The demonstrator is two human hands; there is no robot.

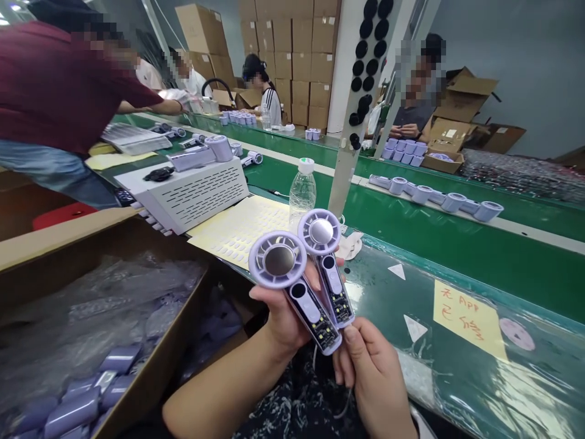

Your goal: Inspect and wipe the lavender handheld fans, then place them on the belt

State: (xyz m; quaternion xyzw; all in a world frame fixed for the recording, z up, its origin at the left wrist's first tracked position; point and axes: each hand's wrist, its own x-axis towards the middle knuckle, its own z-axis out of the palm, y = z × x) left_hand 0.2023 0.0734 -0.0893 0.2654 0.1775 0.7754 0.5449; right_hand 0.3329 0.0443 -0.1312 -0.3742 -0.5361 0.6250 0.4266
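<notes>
head view: left hand (284, 317) clamps two fans (299, 291), likely to show both faces. right hand (377, 369) pinches the rear one (334, 281).

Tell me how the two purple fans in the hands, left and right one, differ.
The left fan looks larger and sits lower in the picture; the right fan looks smaller and higher. The left fan's round centre looks darker; the right fan's looks brighter. Both have a ribbed ring head and a handle with exposed electronics.

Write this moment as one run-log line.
left hand: holding two fans | right hand: at right fan's lower end | circuit boards: visible | bottle: behind fans
</notes>
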